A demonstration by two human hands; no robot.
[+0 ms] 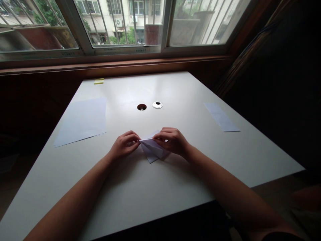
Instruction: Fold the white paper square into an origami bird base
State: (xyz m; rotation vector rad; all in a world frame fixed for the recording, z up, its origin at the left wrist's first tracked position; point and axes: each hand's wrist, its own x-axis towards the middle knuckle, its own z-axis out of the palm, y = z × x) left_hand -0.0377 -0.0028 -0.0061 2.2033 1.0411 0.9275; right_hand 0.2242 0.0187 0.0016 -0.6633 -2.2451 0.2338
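A folded piece of white paper [153, 149] is held just over the middle of the white table, with several creased, pointed flaps. My left hand [125, 143] pinches its left corner between thumb and fingertips. On the other side, my right hand [172, 140] grips the upper right part of the paper, fingers curled and thumb pressed on it. Part of the right side is hidden behind my right fingers. One pointed flap hangs down toward me.
Flat white sheets [84, 121] lie on the left of the table [120, 207]. A narrow paper strip [222, 117] lies on the right. Near the centre are a round hole [141, 107] and a ring-shaped cover [157, 105]. A yellow piece [99, 81] sits by the far edge, below the window.
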